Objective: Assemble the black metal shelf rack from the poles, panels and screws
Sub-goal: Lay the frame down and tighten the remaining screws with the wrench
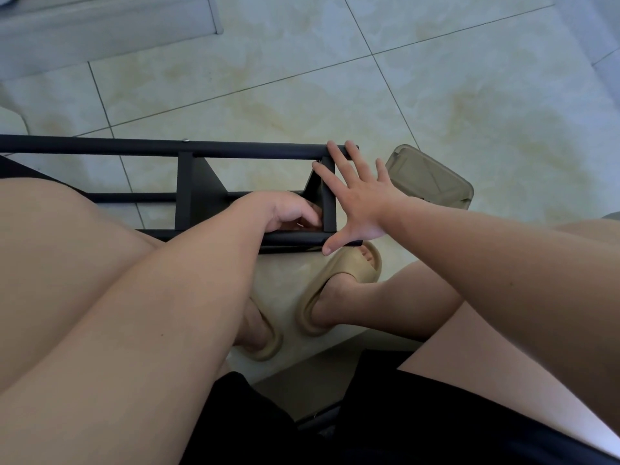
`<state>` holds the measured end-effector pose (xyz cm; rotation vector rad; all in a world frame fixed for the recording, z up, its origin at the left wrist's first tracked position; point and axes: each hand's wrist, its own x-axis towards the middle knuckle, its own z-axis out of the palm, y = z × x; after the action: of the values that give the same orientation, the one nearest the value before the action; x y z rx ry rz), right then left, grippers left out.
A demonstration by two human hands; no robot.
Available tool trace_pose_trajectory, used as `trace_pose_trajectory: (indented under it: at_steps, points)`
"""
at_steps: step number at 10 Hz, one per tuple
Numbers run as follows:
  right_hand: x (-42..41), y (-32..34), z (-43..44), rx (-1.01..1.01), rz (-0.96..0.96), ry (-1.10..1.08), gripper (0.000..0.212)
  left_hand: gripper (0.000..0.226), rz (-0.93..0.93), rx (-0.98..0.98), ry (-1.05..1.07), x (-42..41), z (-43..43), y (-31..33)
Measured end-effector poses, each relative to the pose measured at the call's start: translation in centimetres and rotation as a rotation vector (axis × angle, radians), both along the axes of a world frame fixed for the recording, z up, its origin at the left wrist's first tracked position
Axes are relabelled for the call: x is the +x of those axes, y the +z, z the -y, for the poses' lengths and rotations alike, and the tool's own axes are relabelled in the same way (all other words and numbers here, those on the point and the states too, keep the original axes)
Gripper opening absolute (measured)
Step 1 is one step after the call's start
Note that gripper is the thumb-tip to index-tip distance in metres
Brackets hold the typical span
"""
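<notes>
Rack (251, 151): lying sideways.
Right hand (360, 204): spread wide on rack end.
Left hand (285, 211): curled inside rack; its hold we cannot tell.

Pale marbled floor tiles (302, 78) with thin dark grout lines, running diagonally. Grey strip (100, 31) along the top left corner. Tan slide sandal (339, 283) worn on the right foot, toes pointing up the frame. Second tan sandal (268, 344) just beside it on the left, partly hidden. Tan sole-like object (432, 179) flat on the tiles at right, apart from both. Black shorts (385, 414) across the bottom edge. White rounded shape (11, 119) cut off at far left.
</notes>
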<state>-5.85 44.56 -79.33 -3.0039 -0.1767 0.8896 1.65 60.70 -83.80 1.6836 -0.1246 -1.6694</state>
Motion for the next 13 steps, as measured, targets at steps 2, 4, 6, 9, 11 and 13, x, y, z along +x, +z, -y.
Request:
trace_pose_trajectory:
  at_steps: [2, 4, 6, 9, 11, 13]
  points:
    - [-0.04, 0.02, 0.13, -0.003, 0.013, 0.005, 0.153, 0.013, 0.09, 0.084, -0.052, -0.12, 0.16, -0.21]
    - [-0.03, -0.08, 0.02, -0.009, 0.013, 0.01, 0.154, 0.012, 0.057, 0.072, -0.061, -0.06, 0.12, -0.29]
    - [-0.06, 0.06, -0.02, -0.007, 0.006, 0.005, 0.154, 0.025, -0.005, 0.009, 0.022, -0.1, 0.03, -0.09]
    - [-0.14, 0.29, -0.14, -0.012, 0.001, 0.002, 0.153, 0.033, 0.088, 0.091, -0.073, -0.29, 0.21, -0.03]
    - [-0.15, 0.31, -0.14, -0.011, -0.002, 0.0, 0.153, 0.025, 0.045, 0.038, -0.039, -0.21, 0.11, 0.09]
    - [-0.17, 0.39, -0.21, -0.017, -0.008, 0.0, 0.153, 0.016, 0.077, 0.096, -0.042, -0.27, 0.2, -0.03]
